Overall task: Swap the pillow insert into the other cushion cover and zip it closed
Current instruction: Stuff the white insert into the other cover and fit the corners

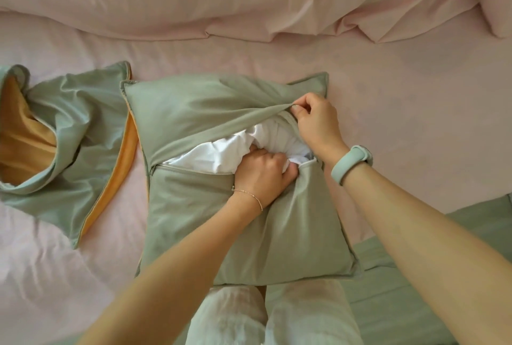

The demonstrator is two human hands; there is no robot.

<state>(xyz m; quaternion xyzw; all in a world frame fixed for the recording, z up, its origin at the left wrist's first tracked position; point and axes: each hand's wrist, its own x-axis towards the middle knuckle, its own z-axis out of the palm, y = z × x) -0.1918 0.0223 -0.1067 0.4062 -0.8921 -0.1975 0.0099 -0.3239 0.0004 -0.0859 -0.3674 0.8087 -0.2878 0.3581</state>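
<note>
On the pink bed (pixel 415 81), the green cushion cover (pixel 249 228) lies with its zip opening running left to right. Left hand (pixel 263 175) grips the white insert (pixel 221 154) inside it; right hand (pixel 315 125) pinches the far flap open at the right end.

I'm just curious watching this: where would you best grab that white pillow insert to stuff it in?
Probably the bunched white insert exposed in the gaping zipper opening, from the near side, where the left hand already grips it; elsewhere the green cover hides it.
</note>
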